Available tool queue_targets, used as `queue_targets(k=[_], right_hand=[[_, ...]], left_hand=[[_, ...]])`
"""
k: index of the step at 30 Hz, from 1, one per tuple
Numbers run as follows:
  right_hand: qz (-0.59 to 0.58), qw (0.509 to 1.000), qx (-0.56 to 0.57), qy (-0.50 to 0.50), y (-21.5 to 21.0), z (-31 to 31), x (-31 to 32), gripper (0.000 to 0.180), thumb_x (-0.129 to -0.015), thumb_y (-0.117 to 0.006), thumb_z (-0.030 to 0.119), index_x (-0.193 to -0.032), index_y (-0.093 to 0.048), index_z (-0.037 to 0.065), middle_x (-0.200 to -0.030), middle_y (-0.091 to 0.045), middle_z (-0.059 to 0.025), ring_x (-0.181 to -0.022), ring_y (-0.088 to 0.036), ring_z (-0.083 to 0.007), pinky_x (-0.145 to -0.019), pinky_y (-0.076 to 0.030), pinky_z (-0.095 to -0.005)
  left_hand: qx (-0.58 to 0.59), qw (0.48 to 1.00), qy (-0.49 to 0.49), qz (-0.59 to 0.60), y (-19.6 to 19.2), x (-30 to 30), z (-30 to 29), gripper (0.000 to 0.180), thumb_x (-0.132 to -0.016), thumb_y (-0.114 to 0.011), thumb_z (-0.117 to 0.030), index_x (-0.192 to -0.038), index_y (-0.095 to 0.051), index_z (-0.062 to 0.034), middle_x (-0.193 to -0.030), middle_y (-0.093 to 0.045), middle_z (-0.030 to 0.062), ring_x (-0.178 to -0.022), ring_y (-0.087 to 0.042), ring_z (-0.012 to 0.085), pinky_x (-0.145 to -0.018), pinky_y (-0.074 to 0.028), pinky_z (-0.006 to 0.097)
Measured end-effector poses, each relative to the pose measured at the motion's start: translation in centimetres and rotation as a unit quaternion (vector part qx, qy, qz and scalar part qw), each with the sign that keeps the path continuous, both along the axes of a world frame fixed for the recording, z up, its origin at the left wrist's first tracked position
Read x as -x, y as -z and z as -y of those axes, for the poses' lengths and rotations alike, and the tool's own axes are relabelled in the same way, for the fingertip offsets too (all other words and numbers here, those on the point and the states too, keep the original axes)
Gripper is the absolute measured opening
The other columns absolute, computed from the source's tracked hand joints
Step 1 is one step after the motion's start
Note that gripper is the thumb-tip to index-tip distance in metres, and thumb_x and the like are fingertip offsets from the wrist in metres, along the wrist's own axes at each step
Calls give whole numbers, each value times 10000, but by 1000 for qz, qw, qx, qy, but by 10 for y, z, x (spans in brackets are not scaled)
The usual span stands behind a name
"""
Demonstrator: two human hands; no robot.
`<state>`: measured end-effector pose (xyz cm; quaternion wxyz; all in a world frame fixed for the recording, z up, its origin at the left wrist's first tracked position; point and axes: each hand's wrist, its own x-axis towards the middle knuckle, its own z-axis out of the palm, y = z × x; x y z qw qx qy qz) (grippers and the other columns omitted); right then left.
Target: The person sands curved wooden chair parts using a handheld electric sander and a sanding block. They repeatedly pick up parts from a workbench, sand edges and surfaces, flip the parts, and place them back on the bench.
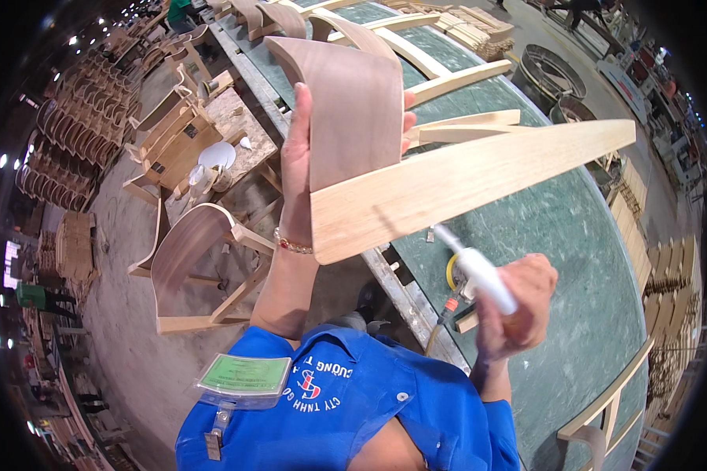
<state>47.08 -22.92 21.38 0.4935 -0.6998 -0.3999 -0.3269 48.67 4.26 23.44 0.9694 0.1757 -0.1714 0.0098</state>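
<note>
A curved veneered wooden panel [353, 110], like a chair back, is held up by my left hand [297, 137]. My thumb is on its left side, and fingertips show past its right edge. Across the panel's lower end lies a long, pale, tapered wooden board [463, 187]; whether the two are joined I cannot tell. My right hand [526, 302] is wrapped round a white squeeze bottle [483, 279], smeared by motion. Its thin nozzle points up and left, just below the board's lower edge.
Under my hands stretches a green-topped table [573, 251] bearing curved wooden parts [463, 82]. A hand-held tool [459, 282] lies near its edge. At left stand a wooden chair frame [188, 259] and a low bench with a white dish [217, 155]. Stacked curved parts [75, 125] lie farther left.
</note>
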Motion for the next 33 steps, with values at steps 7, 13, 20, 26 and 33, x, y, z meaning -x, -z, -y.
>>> queue_targets(k=[7, 13, 20, 26, 33], right_hand=[[42, 998, 55, 2, -8, -27, -1, 322, -717, -798, 211, -1014, -685, 164, -900, -646, 7, -874, -555, -191, -918, -384, -420], [42, 996, 79, 0, -7, -34, -5, 276, -736, -784, 218, -995, -701, 169, -903, -646, 13, -874, -554, -188, -922, -385, -416], [37, 996, 75, 6, -6, -34, -7, 306, -706, -808, 199, -994, -707, 181, -911, -644, 13, -874, -555, -187, -930, -387, -423], [27, 996, 79, -1, -7, -34, -4, 352, -669, -833, 169, -996, -704, 173, -906, -646, 8, -867, -561, -191, -926, -391, -428], [26, 997, 73, -5, -6, -39, -11, 362, -659, -833, 134, -995, -698, 148, -899, -645, 0, -864, -567, -201, -899, -407, -425]], left_hand=[[16, 1000, 5, -12, -7, -2, 13, 882, -942, -439, -605, -1459, -223, 77, -1467, -282, 338, -1248, -495, 412, -998, -481, 520], [-57, 996, -50, -48, -15, 1, 19, 823, -947, -375, -645, -1404, -365, 40, -1331, -498, 252, -1155, -583, 319, -932, -533, 420], [-52, 997, -40, -51, -16, 0, 19, 828, -943, -376, -651, -1399, -372, 39, -1332, -498, 254, -1158, -582, 321, -934, -534, 422], [-42, 997, -34, -53, -16, -2, 17, 841, -939, -382, -655, -1403, -368, 47, -1351, -485, 263, -1175, -572, 332, -952, -522, 435], [28, 999, 24, 1, -7, -8, 10, 861, -951, -419, -597, -1460, -224, 70, -1477, -259, 337, -1273, -463, 430, -1018, -455, 547]])
